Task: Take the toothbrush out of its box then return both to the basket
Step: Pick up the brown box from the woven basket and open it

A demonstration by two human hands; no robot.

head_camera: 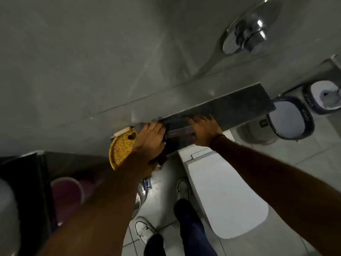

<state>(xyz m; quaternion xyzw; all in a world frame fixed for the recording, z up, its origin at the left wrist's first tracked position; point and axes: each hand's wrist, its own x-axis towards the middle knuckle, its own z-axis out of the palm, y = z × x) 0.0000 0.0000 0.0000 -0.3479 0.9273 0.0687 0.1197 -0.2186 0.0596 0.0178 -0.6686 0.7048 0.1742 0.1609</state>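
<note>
A big grey tiled wall [92, 61] filled the top of the view, with a shiny metal fixture [247, 32] high on the right. Under it sat a white toilet [225, 196] on the tiled floor [304, 154]. Two bins [289, 119] with dark rims stood to the right; there was writing on the rims, but it was too blurry to read.

A long dark stone shelf [239, 102] ran along the wall above the toilet. A yellow woven basket [120, 150] sat at its left end, partly hidden by the left arm.

Both bare arms reached far forward to the shelf. The left hand [151, 139] lay palm down beside the basket, fingers curled over the end of a long dark box [181, 130] that lay flat on the shelf. The right hand [203, 130] was palm down at the other end, fingers bent onto the box. It wore a dark band [217, 139] on the wrist. The toothbrush could not be seen.

White shoes [144, 230] showed at the bottom.
</note>
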